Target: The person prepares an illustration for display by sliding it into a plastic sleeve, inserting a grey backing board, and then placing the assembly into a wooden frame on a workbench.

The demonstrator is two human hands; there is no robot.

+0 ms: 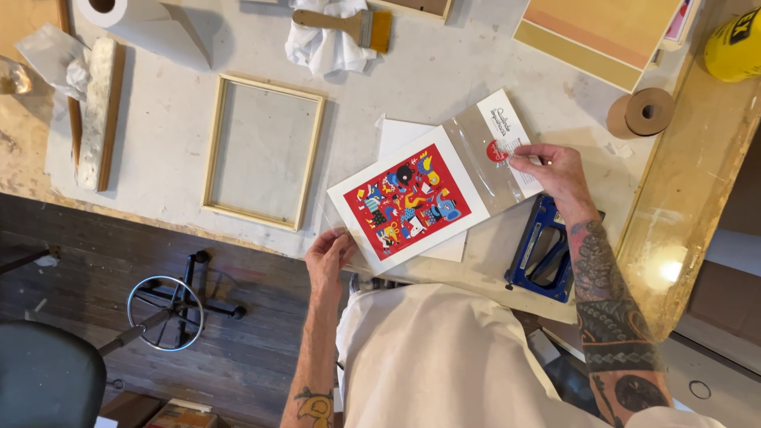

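Note:
A red art print (408, 204) with a white border lies on the worktable, partly inside a clear plastic sleeve (476, 158). My left hand (329, 257) pinches the print's near left corner at the table edge. My right hand (555, 170) grips the sleeve's far end, fingers by a round red sticker (497, 150) and a white card (515, 147). A sheet of white paper (400, 135) lies under the print. An empty pale wooden frame (264, 150) lies flat to the left of the print.
A blue staple gun (543, 257) sits near my right wrist. A brown tape roll (646, 111), a wide brush (349, 25) on a white rag, a paper towel roll (119, 12), orange boards (602, 32) and a yellow object (733, 47) ring the table. A stool (166, 313) stands below.

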